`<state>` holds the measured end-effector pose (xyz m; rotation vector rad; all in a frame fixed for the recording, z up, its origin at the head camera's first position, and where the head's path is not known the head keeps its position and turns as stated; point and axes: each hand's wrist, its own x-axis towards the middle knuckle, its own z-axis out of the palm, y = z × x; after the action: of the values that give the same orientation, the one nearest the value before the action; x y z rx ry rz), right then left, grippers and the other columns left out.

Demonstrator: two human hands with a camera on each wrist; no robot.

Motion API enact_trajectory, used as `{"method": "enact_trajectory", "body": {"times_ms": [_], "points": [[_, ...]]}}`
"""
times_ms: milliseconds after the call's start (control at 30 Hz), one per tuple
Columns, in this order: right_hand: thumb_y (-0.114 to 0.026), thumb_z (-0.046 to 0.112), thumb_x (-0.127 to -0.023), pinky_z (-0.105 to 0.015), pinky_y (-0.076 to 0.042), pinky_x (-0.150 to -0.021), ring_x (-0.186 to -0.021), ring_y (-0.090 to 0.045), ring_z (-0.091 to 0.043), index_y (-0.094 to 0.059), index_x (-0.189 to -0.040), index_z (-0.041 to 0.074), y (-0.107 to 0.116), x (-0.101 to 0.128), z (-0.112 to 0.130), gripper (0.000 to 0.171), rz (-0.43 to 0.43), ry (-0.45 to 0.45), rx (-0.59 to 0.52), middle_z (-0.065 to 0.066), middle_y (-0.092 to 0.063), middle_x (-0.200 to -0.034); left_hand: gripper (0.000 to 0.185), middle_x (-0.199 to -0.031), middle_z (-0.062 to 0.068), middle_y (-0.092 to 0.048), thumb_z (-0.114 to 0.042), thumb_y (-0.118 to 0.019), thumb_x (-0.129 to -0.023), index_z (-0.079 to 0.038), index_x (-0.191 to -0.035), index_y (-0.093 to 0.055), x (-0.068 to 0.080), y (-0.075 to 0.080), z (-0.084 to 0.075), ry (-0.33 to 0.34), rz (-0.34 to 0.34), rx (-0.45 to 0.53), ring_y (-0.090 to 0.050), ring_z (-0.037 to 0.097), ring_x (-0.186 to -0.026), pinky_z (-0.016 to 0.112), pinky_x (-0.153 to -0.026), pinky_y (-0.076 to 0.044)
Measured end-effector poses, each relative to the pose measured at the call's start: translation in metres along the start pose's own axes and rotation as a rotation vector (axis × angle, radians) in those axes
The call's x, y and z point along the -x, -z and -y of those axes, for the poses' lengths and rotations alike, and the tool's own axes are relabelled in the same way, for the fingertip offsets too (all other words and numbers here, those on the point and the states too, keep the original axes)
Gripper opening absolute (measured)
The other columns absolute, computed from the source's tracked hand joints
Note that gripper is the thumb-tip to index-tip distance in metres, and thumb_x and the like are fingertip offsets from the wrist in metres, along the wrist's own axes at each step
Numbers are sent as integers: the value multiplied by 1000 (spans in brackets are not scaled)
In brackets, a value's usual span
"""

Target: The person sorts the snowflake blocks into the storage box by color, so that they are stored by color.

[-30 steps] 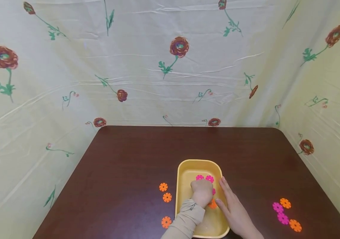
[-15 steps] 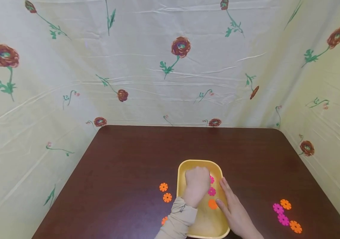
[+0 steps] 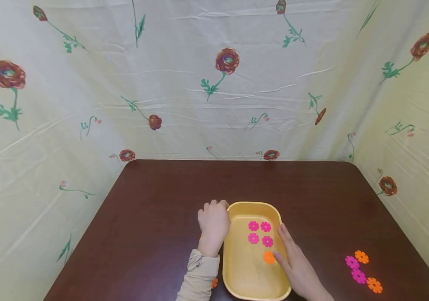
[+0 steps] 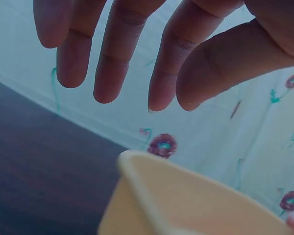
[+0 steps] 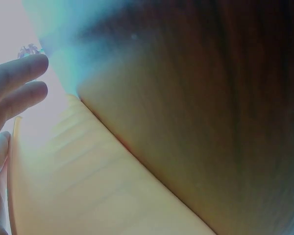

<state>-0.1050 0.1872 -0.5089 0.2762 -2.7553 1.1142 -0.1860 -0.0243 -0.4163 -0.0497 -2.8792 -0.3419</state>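
A yellow tray point(image 3: 233, 259) sits on the dark brown table point(image 3: 161, 217), near its front edge. Inside it lie several pink flower-shaped discs point(image 3: 253, 226) in a square, with one orange disc point(image 3: 269, 257) below them. My left hand point(image 3: 214, 221) hovers just outside the tray's far left corner, fingers point(image 4: 137, 58) relaxed and holding nothing. The tray's corner point(image 4: 152, 186) shows below them in the left wrist view. My right hand point(image 3: 296, 265) rests flat along the tray's right rim, fingers point(image 5: 14, 93) straight, thumb near the orange disc.
Two pink discs point(image 3: 351, 262) and two orange discs point(image 3: 361, 256) lie on the table to the right. Another orange disc point(image 3: 214, 283) peeks out beside my left sleeve point(image 3: 199, 276). Flower-printed cloth point(image 3: 214, 83) walls the table on three sides.
My left hand has come out of the tray and moved left past its rim, uncovering the pink discs. It now hides the orange discs left of the tray. The right hand stayed put.
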Motion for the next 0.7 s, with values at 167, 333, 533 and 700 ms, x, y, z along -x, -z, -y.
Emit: {"method": "enact_trajectory", "body": {"times_ms": [167,333,533,700], "points": [[-52,30,-92,-62,-30,-92,-125,-36,-41,-27,-144,12,0,1,-2,60,3,-7,-12,-5,-19,-151,17,-89,7,-61,-12,-63,-78,-20,-92,-68,5,-12,19,50,33,-3,-55,28,-82,40,-68,-42],[-53,29,-92,-62,-31,-92,-125,-36,-40,-26,-144,12,-2,2,-4,60,-1,-6,-14,-5,-20,-151,16,-89,8,-58,-11,-65,-78,-19,-91,-68,13,-27,37,84,71,-18,-53,28,-82,41,-69,-42],[-52,28,-93,-63,-30,-92,-126,-34,-41,-26,-144,11,-1,1,-4,60,0,0,-16,-6,-20,-151,14,-86,8,-59,-21,-71,-77,-15,-89,-68,21,-41,52,107,100,-23,-54,28,-81,44,-70,-43],[-52,30,-93,-63,-30,-92,-126,-34,-41,-26,-144,11,0,1,-3,60,6,-9,-17,-7,-20,-151,19,-84,8,-58,-25,-74,-74,-13,-87,-67,26,-49,59,127,108,-21,-53,28,-81,45,-70,-42]]}}
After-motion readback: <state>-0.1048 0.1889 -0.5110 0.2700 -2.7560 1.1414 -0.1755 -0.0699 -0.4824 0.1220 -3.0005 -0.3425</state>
